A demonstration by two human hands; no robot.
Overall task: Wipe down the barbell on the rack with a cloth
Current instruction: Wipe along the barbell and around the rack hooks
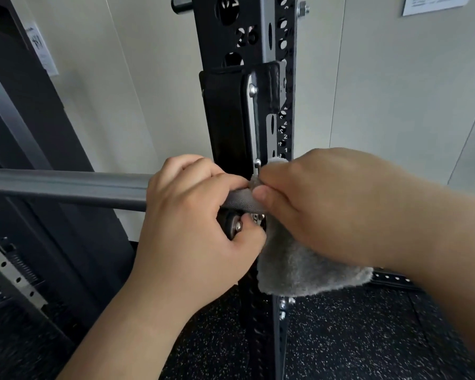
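Barbell (66, 189) wiping is under way: left hand (192, 215) grips the knurling, right hand (327, 207) pinches the grey cloth (299, 272) at the rack (247, 37); the long shaft appears left to do.

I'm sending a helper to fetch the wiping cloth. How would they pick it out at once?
Start at the black perforated steel rack upright in the middle of the view. Where the grey steel barbell meets it, the right hand presses a fuzzy grey cloth against the bar. It is the only soft, fleecy thing among hard metal parts.
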